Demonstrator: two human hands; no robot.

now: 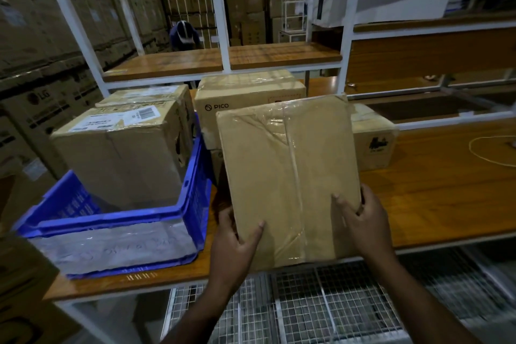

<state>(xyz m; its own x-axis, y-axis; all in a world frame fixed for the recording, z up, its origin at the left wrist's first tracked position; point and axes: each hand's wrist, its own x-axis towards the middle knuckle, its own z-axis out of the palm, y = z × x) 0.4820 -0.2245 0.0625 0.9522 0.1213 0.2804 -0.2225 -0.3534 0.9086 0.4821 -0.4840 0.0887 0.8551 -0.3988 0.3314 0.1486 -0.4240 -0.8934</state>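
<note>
A flat brown cardboard box (287, 176) sealed with clear tape is held tilted above the wooden shelf (441, 198), its near edge over the shelf's front. My left hand (237, 237) grips its lower left corner, thumb on the top face. My right hand (363, 220) grips its lower right edge, thumb on top and fingers curled round the side. Behind it stands a PICO cardboard box (245, 100). Another printed box (374, 139) sits to its right.
A blue plastic crate (192, 204) on the left of the shelf holds a labelled cardboard box (120, 148), with a further box (145, 95) behind. Wire mesh (307, 301) lies below the shelf. A white rack frame (223, 22) stands above. A person (184, 35) stands beyond.
</note>
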